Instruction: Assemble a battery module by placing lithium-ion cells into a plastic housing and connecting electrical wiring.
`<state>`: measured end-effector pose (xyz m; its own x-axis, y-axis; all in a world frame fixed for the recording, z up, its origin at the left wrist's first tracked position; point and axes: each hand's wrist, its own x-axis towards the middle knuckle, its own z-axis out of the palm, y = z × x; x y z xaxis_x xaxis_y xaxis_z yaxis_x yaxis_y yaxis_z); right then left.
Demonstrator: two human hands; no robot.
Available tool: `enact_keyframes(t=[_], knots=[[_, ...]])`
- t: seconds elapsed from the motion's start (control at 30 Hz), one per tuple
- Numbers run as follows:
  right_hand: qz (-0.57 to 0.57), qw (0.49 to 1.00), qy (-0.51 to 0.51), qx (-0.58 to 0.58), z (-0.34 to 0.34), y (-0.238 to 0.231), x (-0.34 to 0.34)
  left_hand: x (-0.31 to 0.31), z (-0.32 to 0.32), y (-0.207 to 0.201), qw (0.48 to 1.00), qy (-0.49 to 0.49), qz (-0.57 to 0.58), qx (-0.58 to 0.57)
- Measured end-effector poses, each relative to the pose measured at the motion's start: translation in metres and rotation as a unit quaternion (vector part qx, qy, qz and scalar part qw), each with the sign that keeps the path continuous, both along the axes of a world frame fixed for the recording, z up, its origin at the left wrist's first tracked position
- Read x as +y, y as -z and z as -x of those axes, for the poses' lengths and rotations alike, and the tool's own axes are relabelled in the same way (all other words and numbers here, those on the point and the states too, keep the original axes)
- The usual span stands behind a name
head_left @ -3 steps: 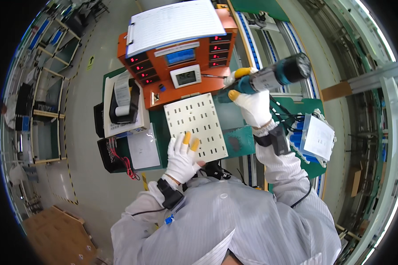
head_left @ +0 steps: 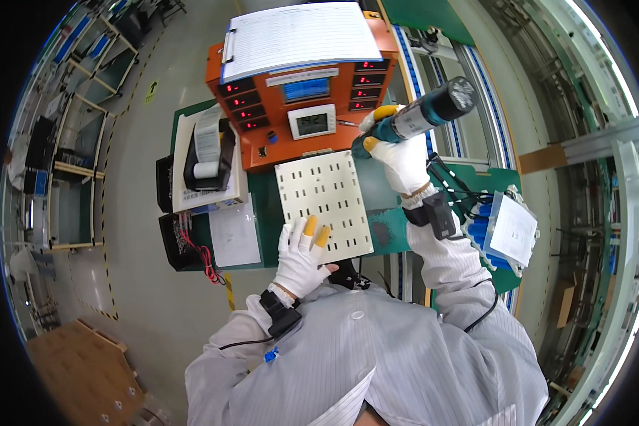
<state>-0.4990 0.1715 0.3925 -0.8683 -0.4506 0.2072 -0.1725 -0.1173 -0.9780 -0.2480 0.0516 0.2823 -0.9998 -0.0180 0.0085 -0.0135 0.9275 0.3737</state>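
Gloved hands work over a white slotted plate point(head_left: 324, 204) that lies flat on the green bench mat point(head_left: 387, 186), just near of an orange test unit point(head_left: 302, 106). The plate's long axis runs from near to far, tilted slightly so the far end leans left; its rows of small dark slots follow that same line.

The left hand point(head_left: 299, 257), in a white glove with yellow fingertips point(head_left: 309, 226), rests flat on the near edge of the plate, fingers spread and pressing down rather than pinching anything.

The right hand point(head_left: 399, 157) is wrapped tightly around a teal and black power screwdriver point(head_left: 420, 116), fingers closed on its body. The tool's long axis slants from the far right, where its black rear end sticks up, down toward the left, so its working end points at the plate's far right corner; the tip itself is hidden behind the hand.

A clipboard with a lined sheet point(head_left: 299, 35) lies on top of the orange unit, whose face carries red number displays and a small white meter point(head_left: 312, 122). To the left, a black label printer point(head_left: 207, 150) holds a roll of white paper, with a loose white sheet point(head_left: 236, 231) near of it. At the right, a blue tray point(head_left: 508, 231) holds a white card, touching its rim. A black wrist strap point(head_left: 435, 213) with cables sits on the right forearm.
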Motion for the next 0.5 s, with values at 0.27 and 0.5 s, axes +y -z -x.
enact_keyframes(t=[0.27,0.5], knots=[[-0.026,1.0,0.007,-0.016,-0.006,0.012,-0.03,-0.016,-0.006,0.007,0.999,0.028,-0.014,0.013],[-0.05,0.998,0.031,0.001,-0.012,0.016,-0.029,-0.017,-0.007,0.004,0.999,0.043,-0.004,-0.016]])
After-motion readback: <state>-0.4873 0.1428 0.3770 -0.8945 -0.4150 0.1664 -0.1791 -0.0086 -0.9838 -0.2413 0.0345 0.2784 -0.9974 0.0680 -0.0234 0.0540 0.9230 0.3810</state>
